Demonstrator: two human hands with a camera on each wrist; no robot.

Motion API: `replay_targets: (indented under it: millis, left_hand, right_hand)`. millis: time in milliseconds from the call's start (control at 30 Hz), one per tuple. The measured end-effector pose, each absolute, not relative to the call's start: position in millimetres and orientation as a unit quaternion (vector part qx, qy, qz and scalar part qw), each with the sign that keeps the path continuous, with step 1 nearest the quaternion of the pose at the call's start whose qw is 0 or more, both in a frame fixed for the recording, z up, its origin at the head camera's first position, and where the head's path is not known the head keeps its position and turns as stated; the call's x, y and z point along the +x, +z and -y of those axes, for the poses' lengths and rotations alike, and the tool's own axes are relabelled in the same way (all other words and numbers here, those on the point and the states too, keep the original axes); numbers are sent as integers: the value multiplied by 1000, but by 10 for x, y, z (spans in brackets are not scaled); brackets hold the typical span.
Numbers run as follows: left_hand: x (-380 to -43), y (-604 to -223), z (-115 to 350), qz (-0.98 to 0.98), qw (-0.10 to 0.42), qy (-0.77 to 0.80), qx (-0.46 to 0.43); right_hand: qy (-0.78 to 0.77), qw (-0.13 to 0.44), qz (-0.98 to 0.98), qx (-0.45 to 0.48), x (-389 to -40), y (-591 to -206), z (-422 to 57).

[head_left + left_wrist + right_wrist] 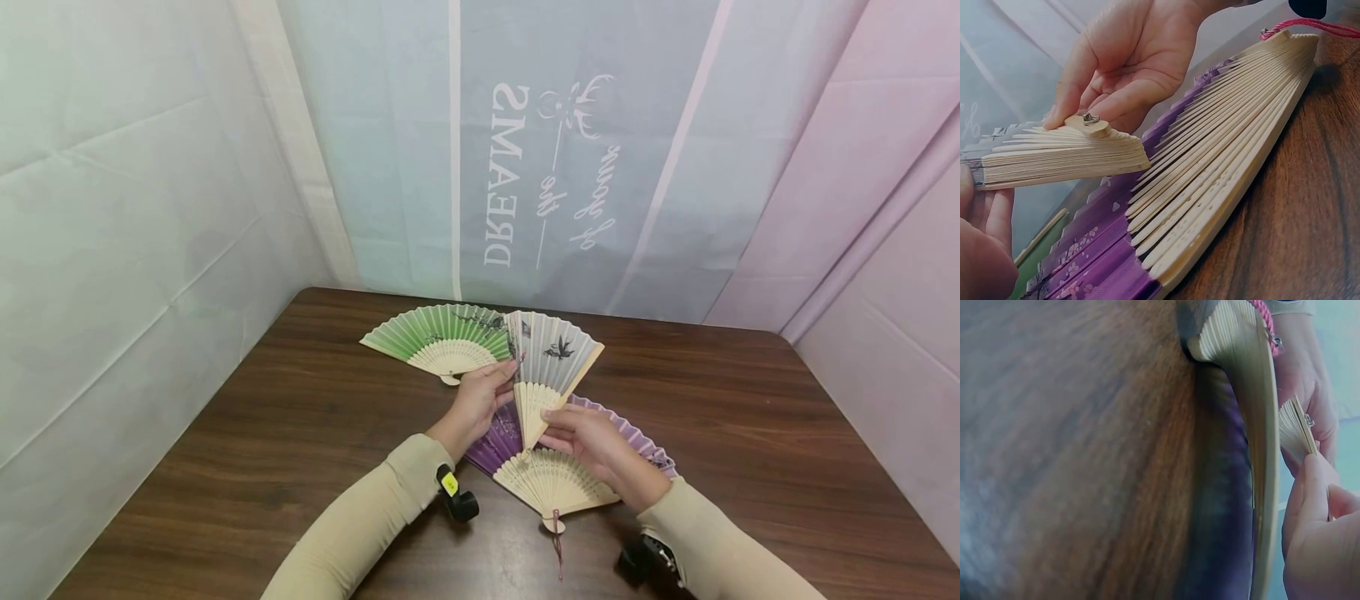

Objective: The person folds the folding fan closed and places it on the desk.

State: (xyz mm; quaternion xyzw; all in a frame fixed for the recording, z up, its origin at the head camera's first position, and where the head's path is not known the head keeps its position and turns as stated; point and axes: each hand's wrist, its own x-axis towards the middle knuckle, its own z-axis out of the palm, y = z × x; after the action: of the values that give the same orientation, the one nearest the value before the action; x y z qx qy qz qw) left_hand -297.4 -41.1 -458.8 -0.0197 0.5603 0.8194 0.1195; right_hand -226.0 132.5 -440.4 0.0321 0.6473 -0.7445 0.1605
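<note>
A grey-white folding fan (551, 354) with a dark bird print is held up, partly spread, its ribs converging toward the person. My left hand (480, 404) pinches its left side at the folded stack of ribs. At the right outer stick, my right hand (592, 442) grips the fan between thumb and fingers. Beneath both hands a purple folding fan (558, 479) lies spread, with a pink tassel (557, 546) at its pivot. In the left wrist view, the held fan's metal pivot ring (1090, 119) shows near the right thumb.
Behind the left hand, a green folding fan (442, 333) lies spread on the dark wooden table (300, 433). A printed cloth backdrop (592, 167) hangs along the table's far edge, with pale cloth walls (135, 208) on both sides.
</note>
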Motion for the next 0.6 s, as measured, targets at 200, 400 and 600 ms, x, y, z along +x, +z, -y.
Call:
replay_targets:
  millis: [200,400,600]
  left_hand:
    - [-2975,-4590,422,-557,123,822,-15]
    - [-2968,-4595,425,-559,121,820,-9]
    - [-2957,-4611,425,-550,121,826,-5]
  right_hand:
    - [-747,167,-642,30,-2262,-4413,-1331]
    - [-750,171,-638,36,-2258,-4418,-1335]
    - [-750,174,-637,38,-2251,-4433,-1328]
